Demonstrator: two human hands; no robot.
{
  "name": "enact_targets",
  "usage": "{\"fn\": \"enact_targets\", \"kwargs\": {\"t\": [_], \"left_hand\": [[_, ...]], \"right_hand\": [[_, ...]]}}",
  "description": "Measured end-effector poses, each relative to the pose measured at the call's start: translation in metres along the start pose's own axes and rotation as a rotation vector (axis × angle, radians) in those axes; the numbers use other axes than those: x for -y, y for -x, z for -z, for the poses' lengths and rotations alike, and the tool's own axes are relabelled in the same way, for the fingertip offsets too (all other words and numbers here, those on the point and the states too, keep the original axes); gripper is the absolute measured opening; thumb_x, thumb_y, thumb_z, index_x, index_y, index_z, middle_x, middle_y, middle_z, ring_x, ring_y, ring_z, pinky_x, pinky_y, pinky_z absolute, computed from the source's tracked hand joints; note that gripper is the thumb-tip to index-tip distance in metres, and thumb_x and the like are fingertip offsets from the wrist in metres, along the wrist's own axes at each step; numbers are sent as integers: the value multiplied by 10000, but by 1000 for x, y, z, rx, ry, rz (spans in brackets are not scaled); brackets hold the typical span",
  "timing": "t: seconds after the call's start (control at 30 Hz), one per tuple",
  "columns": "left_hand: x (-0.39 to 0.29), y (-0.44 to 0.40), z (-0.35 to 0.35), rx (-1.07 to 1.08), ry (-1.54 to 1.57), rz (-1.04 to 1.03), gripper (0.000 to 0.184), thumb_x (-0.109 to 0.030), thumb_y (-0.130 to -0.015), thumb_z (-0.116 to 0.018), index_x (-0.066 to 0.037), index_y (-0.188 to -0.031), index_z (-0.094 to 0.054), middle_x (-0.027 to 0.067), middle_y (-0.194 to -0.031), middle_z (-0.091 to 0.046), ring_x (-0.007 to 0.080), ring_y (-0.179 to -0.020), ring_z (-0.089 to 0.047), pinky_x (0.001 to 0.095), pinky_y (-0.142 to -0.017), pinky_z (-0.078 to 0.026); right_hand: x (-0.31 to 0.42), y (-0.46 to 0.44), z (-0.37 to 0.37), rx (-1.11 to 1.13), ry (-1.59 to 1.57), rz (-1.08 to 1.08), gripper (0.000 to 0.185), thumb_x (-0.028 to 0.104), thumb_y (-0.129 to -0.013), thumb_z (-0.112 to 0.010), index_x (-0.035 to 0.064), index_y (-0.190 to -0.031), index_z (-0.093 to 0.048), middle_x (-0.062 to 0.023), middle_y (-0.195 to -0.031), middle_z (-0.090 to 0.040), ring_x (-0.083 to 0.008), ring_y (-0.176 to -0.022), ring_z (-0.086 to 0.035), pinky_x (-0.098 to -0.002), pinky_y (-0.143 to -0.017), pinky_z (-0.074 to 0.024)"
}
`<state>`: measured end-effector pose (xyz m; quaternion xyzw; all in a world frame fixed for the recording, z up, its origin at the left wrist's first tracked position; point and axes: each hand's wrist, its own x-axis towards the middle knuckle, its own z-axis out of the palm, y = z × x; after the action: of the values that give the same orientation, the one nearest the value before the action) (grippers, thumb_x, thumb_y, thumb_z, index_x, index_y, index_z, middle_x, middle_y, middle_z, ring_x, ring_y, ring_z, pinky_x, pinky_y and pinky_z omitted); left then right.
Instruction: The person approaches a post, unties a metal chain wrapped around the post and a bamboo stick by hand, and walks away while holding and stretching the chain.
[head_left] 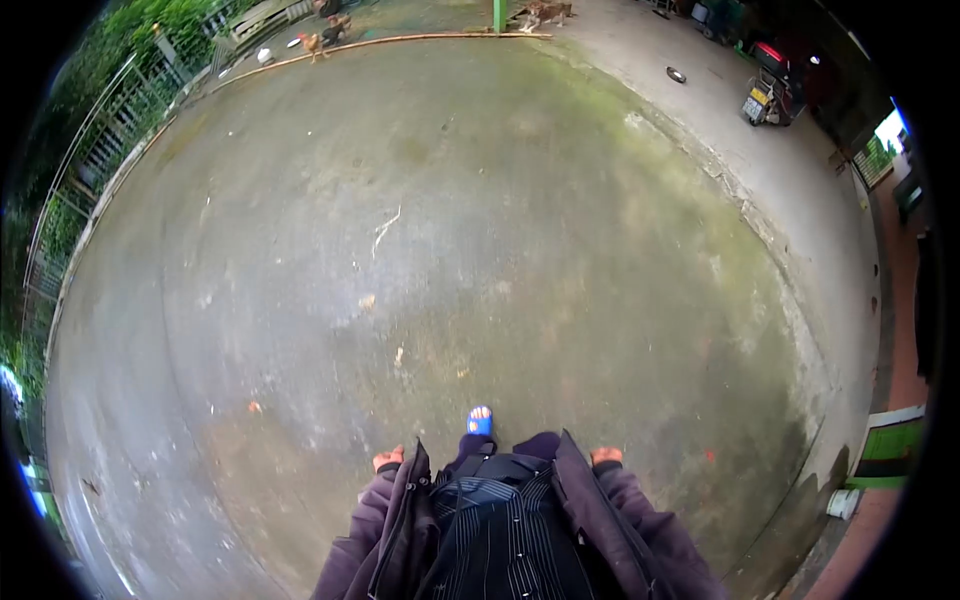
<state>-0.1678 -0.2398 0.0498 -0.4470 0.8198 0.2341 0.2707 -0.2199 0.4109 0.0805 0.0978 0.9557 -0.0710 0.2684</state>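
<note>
My left hand [388,458] hangs at my side, just past the cuff of a purple-grey jacket sleeve. Its fingers look loosely curled, with nothing visible in them. On the other side, my right hand [606,456] hangs low by the open jacket [640,520], its fingers also curled in and no object showing. Both hands are small in view and apart from any object. Between them one foot in a blue sandal [480,421] steps forward on the concrete ground [500,250]. The other foot is hidden.
A long pole [420,38] lies across the far ground, with a chicken [312,43] behind it and a green post [499,15]. A railing [75,175] runs along the left. At right stand a motorbike [770,95] and a white bucket [843,503].
</note>
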Motion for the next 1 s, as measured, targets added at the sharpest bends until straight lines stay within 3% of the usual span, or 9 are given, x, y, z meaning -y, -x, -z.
{"fn": "enact_targets", "kwargs": {"t": [0.03, 0.07, 0.13, 0.2, 0.27, 0.47, 0.6, 0.8, 1.0], "left_hand": [[-37, -30, 22, -112, -182, -115, 303, -460, -745, -548, -175, -687, -635, 58, -712, -630, 303, -667, -584, 421, -626, -417], [-60, -46, 35, -203, -188, -300, 274, -445, -768, -534, -199, -696, -631, 39, -658, -598, 281, -657, -546, 422, -587, -369], [-216, -125, 62, -499, -261, -667, 238, -382, -818, -500, -233, -680, -622, 41, -636, -567, 262, -674, -549, 419, -569, -359], [-339, -145, 94, -305, 187, -312, 237, -344, -757, -606, -132, -662, -649, 95, -581, -603, 248, -557, -578, 402, -528, -432], [-419, -182, 96, -250, 667, -343, 390, -367, -729, -661, 7, -629, -615, 74, -525, -579, 134, -494, -528, 298, -519, -438], [-623, -197, 131, 88, 440, -318, 194, -247, -717, -616, -65, -684, -678, 74, -590, -638, 223, -548, -617, 338, -594, -509], [-744, -214, 170, 47, 424, -473, 180, -269, -707, -660, -90, -697, -684, 82, -600, -636, 203, -569, -631, 327, -594, -506], [-883, -307, 243, -42, 306, -555, 206, -251, -705, -682, -49, -738, -655, 112, -604, -621, 242, -589, -629, 335, -593, -497], [-1012, -474, 311, 5, 276, -467, 165, -198, -703, -627, -37, -712, -660, 111, -621, -640, 203, -578, -623, 323, -570, -493]], "right_hand": [[116, -52, -11, -8, -441, -296, 206, 268, -719, -611, 81, -663, -678, -139, -640, -639, -225, -587, -626, -373, -558, -480], [87, -60, -29, 146, 121, 214, 349, 375, -758, -525, 76, -662, -677, -172, -699, -635, -304, -666, -647, -436, -577, -484], [77, -128, 22, -72, -445, -302, 330, 361, -739, -544, 71, -644, -670, -182, -672, -620, -316, -640, -641, -453, -554, -467], [77, -177, 54, 6, -435, -376, 316, 345, -734, -548, 67, -640, -663, -184, -664, -614, -320, -633, -635, -454, -551, -464], [88, -235, 75, 82, -417, -388, 301, 329, -729, -551, 63, -636, -656, -185, -655, -607, -324, -626, -630, -455, -548, -461], [143, -496, 187, 116, -262, -141, 259, 281, -713, -560, 50, -623, -635, -189, -628, -587, -337, -605, -612, -458, -540, -451], [226, -699, 315, -239, -111, 325, 232, 250, -703, -567, 42, -614, -620, -192, -610, -574, -345, -591, -601, -460, -534, -444], [457, -861, 553, -308, -889, 349, 151, 101, -826, -536, -12, -746, -597, -23, -581, -569, -91, -473, -498, -250, -441, -408], [489, -1007, 539, -269, -780, 264, 248, 210, -824, -553, 41, -654, -617, -44, -498, -544, -163, -462, -542, -306, -457, -424]]}}
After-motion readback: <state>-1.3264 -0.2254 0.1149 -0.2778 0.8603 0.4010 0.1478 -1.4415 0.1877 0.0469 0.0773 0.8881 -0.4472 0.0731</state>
